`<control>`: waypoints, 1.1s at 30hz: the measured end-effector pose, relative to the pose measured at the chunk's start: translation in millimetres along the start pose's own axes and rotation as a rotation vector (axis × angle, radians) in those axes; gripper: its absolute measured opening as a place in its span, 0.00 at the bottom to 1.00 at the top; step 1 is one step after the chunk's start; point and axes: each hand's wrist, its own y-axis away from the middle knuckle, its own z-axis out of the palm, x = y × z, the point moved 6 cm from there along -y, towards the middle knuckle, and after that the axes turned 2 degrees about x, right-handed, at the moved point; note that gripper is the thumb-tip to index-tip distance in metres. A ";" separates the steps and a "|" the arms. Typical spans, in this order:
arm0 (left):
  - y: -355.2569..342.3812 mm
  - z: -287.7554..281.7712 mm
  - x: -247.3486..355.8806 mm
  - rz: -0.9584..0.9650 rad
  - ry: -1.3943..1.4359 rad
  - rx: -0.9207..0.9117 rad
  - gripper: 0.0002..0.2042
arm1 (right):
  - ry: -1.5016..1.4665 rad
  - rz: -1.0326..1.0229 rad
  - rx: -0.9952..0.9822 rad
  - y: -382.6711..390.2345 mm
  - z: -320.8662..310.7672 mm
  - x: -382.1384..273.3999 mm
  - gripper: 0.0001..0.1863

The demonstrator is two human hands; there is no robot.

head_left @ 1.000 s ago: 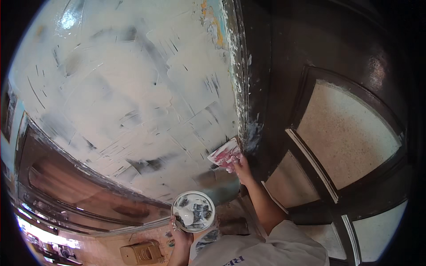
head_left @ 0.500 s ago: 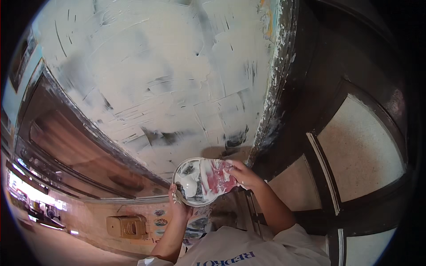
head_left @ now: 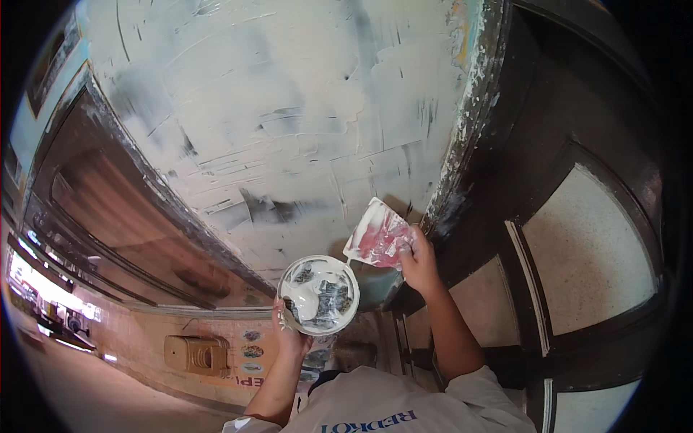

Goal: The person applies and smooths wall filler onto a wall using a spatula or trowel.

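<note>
My left hand (head_left: pixel 290 328) holds a round white tub (head_left: pixel 354 312) from its left side, fingers wrapped round the wall. A white lump of wall putty (head_left: pixel 306 303) lies inside, and the dark inner surface is smeared with it. My right hand (head_left: pixel 419 260) grips a flat red putty spreader (head_left: pixel 380 237) coated in white along its front edge. The spreader is above and to the right of the tub, close to the wall (head_left: pixel 289 144). That wall is covered with uneven white putty strokes, with grey patches showing through.
Dark door panels with pale insets (head_left: pixel 588 252) stand on the right. A dark-framed wooden door or window (head_left: pixel 123 209) is on the left. On the tiled floor at lower left stands a tan plastic stool (head_left: pixel 195 354), beside a printed sheet (head_left: pixel 253 364).
My right hand has lifted the spreader out of the tub, up and to the right toward the wall. My left hand keeps the tub in nearly the same place.
</note>
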 end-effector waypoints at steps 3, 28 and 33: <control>0.7 -6.6 5.2 0.015 0.028 0.019 0.26 | 0.084 -0.050 -0.124 7.8 21.6 -15.0 0.09; -15.8 -33.9 109.8 0.623 -0.224 -0.083 0.34 | -0.259 0.282 -0.467 31.0 146.9 -37.8 0.11; -26.5 -55.7 114.1 0.614 -0.268 -0.090 0.31 | 0.032 0.096 -0.433 13.5 158.9 -76.4 0.08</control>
